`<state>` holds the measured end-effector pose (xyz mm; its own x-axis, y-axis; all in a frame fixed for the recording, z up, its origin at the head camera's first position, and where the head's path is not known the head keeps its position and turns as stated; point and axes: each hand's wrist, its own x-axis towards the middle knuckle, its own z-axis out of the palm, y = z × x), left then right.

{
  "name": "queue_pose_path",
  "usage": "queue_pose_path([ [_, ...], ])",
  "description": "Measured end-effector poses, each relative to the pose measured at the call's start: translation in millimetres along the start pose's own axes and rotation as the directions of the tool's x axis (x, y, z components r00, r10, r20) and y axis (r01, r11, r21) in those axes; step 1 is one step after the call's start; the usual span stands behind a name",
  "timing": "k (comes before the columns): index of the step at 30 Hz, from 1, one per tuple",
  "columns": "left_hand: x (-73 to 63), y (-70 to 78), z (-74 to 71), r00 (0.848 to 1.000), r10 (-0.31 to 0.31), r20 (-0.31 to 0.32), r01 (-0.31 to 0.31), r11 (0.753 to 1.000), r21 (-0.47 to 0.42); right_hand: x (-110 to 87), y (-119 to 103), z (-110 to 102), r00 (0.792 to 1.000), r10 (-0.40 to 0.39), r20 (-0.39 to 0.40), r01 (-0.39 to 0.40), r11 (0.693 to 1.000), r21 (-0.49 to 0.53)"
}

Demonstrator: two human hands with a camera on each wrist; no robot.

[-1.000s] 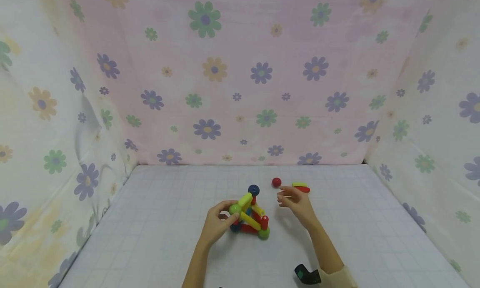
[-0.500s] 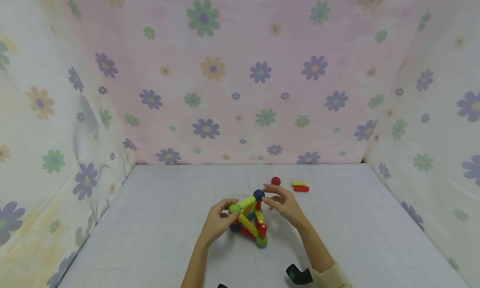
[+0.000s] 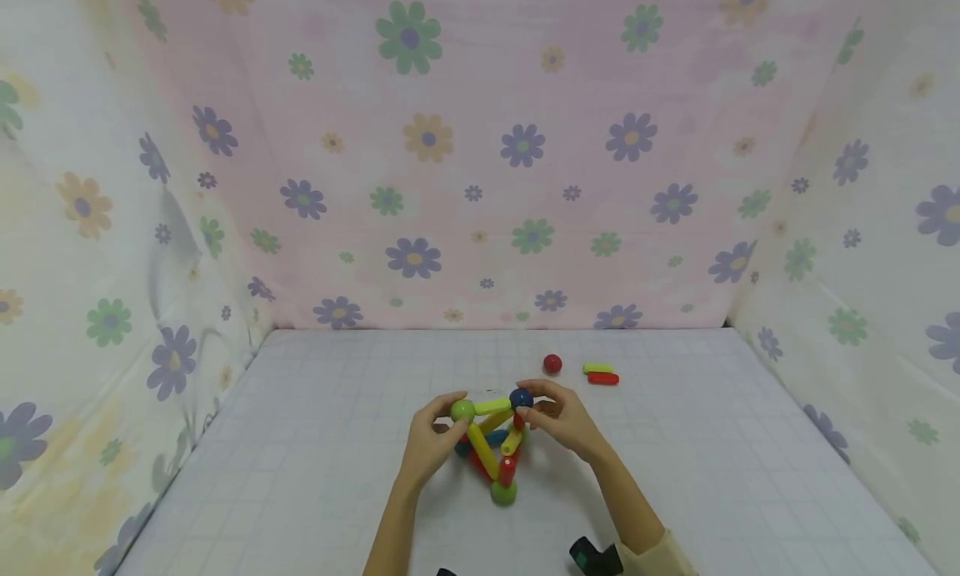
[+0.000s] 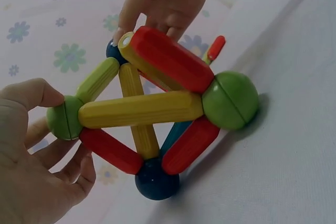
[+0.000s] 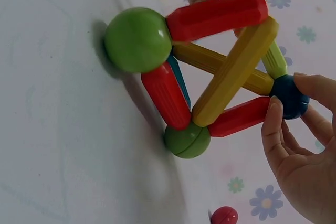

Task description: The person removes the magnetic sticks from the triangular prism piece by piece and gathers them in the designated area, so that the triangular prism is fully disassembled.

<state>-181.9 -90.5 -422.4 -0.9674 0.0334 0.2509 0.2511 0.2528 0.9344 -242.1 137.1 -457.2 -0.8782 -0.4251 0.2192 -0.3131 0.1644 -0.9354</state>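
Observation:
A frame of magnetic rods and balls (image 3: pixel 483 451) stands on the table between both hands. My left hand (image 3: pixel 431 443) grips its upper-left green ball (image 4: pixel 64 119) between thumb and fingers. At the upper right, my right hand (image 3: pixel 562 418) pinches the dark blue ball (image 5: pixel 290 97) with thumb and fingertips. A lime rod (image 3: pixel 492 406) bridges these two balls. A red rod (image 5: pixel 220 17) rises from the front green ball (image 3: pixel 503 492), its outer end beside that of a yellow rod (image 5: pixel 236 72). Low in the left wrist view, another dark blue ball (image 4: pixel 157 179) joins several rods.
Behind the frame lie a loose red ball (image 3: pixel 552 363), a lime rod (image 3: pixel 597 368) and a red rod (image 3: pixel 603 378). A black angled object (image 3: pixel 596 557) is near the right sleeve (image 3: pixel 656 555). Flowered cloth (image 3: pixel 480 226) walls the table's back and sides.
My right hand has come left from near the loose rods and now pinches the dark blue ball. The frame has turned, its front green ball shifting left and nearer. My left hand keeps its grip.

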Motion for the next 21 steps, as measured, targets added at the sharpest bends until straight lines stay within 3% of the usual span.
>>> queue_pose_path([
  [5, 1.2, 0.1, 1.2, 0.999, 0.032, -0.021, -0.033, 0.999, -0.014, -4.1, -2.0, 2.2, 0.998, -0.058, 0.027, 0.059, 0.998, -0.038],
  [10, 0.9, -0.3, 3.5, 0.997, 0.075, -0.029, -0.075, 0.997, -0.005, -6.5, -8.3, 7.4, 0.99, -0.139, 0.031, 0.142, 0.98, -0.142],
  [21, -0.3, 3.0, 3.8, 0.997, 0.07, 0.034, -0.07, 0.997, 0.015, -7.7, -18.8, 17.9, 0.976, -0.217, -0.026, 0.187, 0.892, -0.41],
])
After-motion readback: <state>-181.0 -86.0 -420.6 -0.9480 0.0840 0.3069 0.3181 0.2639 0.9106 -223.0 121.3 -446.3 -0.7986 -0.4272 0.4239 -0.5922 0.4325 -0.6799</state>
